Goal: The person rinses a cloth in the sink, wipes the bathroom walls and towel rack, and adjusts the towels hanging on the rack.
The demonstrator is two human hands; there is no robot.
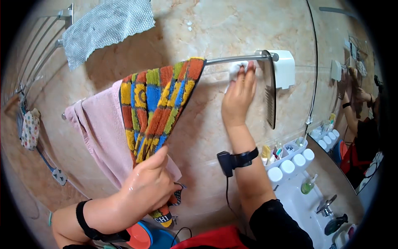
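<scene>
My left hand (151, 182) is closed round the lower part of a multicoloured towel (159, 99), gathering it into folds; its patterned end sticks out below the fist. The towel's top hangs over a metal towel bar (232, 59). Just under the bar's right part, my right hand (240, 97) presses a white cloth or tissue (237, 68) to the tiled wall with its fingers. Left of the colourful towel, a pink towel (95, 120) hangs on the same bar. A dark comb (271, 95) hangs at the bar's right end, beside my right hand.
A white box (285, 68) is fixed behind the comb. Below it stand a holder with white cups (287, 167), a sink (290, 207), a green soap bottle (307, 185) and a faucet (326, 205). A mirror (331, 99) is at right, a grey textured sheet (110, 31) at upper left.
</scene>
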